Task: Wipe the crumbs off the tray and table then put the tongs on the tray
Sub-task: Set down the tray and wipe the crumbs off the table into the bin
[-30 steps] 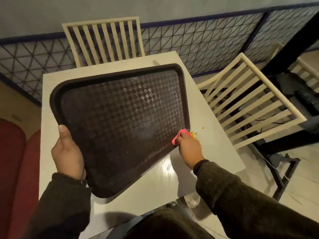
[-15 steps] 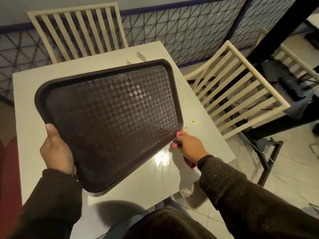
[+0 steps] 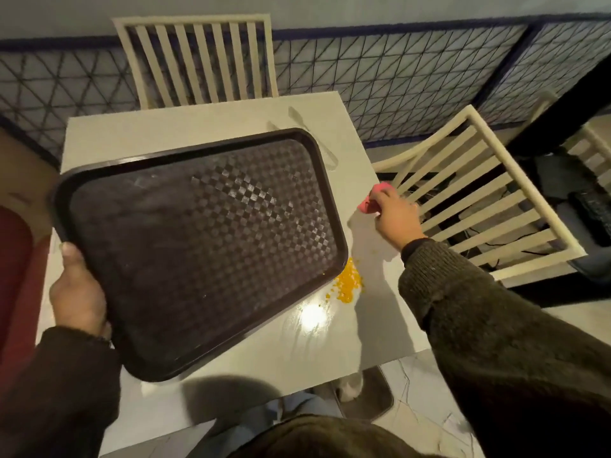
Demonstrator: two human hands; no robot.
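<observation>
Currently, on a white square table [image 3: 211,133], with a person clearing up:
Tray: dark brown rectangular plastic tray [image 3: 198,246] with a checkered surface, lifted and tilted above the table's middle.
Left hand: left hand [image 3: 77,292] grips the tray's near-left edge, thumb over the rim.
Crumbs: small pile of yellow crumbs [image 3: 348,284] on the table, just beside the tray's near-right corner.
Right hand: right hand [image 3: 393,216], at the table's right edge, fingers closed around a pink cloth [image 3: 372,200].
Tongs: pale tongs [image 3: 314,140] lying at the far right, partly behind the tray.
Surroundings: cream slatted wooden chairs [image 3: 198,61] stand at the far and right sides.
</observation>
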